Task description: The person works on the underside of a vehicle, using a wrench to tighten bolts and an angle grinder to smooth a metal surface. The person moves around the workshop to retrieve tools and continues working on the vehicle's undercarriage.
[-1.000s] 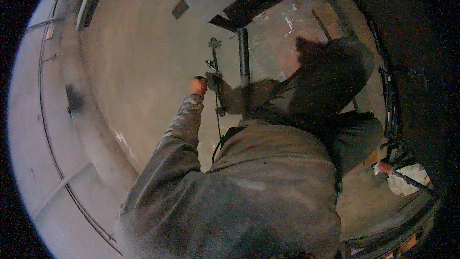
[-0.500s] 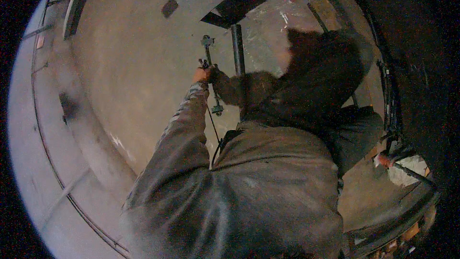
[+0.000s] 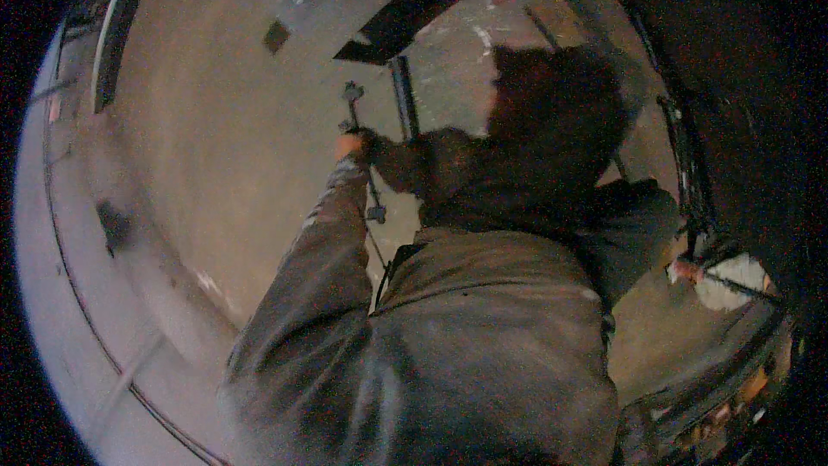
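The left hand (image 3: 349, 147) now meets a slim dark bar (image 3: 373, 185); one second ago the fist lay just to the bar's left, with a narrow gap. Since half a second ago, hand and bar have slid together to the left and a little lower in the view, and the dark tube (image 3: 403, 95) to the right of the hand has slid too, so the whole view seems to have turned.

The left fingers look curled closed on the bar above its middle; blur hides the fingertips. At the far right, well apart from the left hand, a reddish, hand-like patch (image 3: 686, 271) lies by a white sheet (image 3: 731, 285) and a thin dark rod. I cannot tell whether it is the right hand, nor how that hand is held.

The bar is straight and dark, its upper end leaning left, with a blocky fitting at each end: one beyond the left hand, one on the near side. A small knob-like part shows at the fist's upper edge. A thin dark line, perhaps a cable (image 3: 377, 250), runs from near the lower fitting toward the grey jacket (image 3: 492, 328). A broad, soft-edged dark shape, likely a shadow (image 3: 552, 129), spreads to the right of the left hand.
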{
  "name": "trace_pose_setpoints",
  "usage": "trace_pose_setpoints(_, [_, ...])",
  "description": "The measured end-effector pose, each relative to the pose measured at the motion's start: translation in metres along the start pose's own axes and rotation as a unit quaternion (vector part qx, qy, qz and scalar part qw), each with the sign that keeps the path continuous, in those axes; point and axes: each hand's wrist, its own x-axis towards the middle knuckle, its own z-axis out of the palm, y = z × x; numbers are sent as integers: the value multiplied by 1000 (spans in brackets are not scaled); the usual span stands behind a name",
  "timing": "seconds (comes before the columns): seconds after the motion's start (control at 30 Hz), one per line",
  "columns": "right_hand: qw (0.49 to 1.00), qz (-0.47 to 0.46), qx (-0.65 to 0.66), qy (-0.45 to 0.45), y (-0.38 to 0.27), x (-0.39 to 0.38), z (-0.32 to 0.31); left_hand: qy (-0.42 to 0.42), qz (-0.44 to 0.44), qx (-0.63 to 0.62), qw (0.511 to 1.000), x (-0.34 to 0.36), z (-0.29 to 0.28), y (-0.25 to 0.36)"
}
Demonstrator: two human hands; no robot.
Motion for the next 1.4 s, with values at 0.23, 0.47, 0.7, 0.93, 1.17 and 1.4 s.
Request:
trace_pose_setpoints(0.23, [995,76,-56,33,78,1,29,47,348,163,922,-42,-11,29])
trace_pose_setpoints(0.47, [984,171,-46,32,175,-7,45,-36,97,92,990,-14,-41,-10])
trace_pose_setpoints(0.7, [981,182,-54,44,222,20,36,23,419,192,887,-78,-36,20])
trace_pose_setpoints(0.93, [986,158,-36,50,234,57,68,73,530,62,842,-112,-85,58])
trace_pose_setpoints(1.17, [985,146,-14,86,244,92,80,-137,265,-222,928,-216,-217,176])
trace_pose_setpoints(1.4, [985,141,17,98,258,97,90,118,431,-209,870,-218,-290,244])
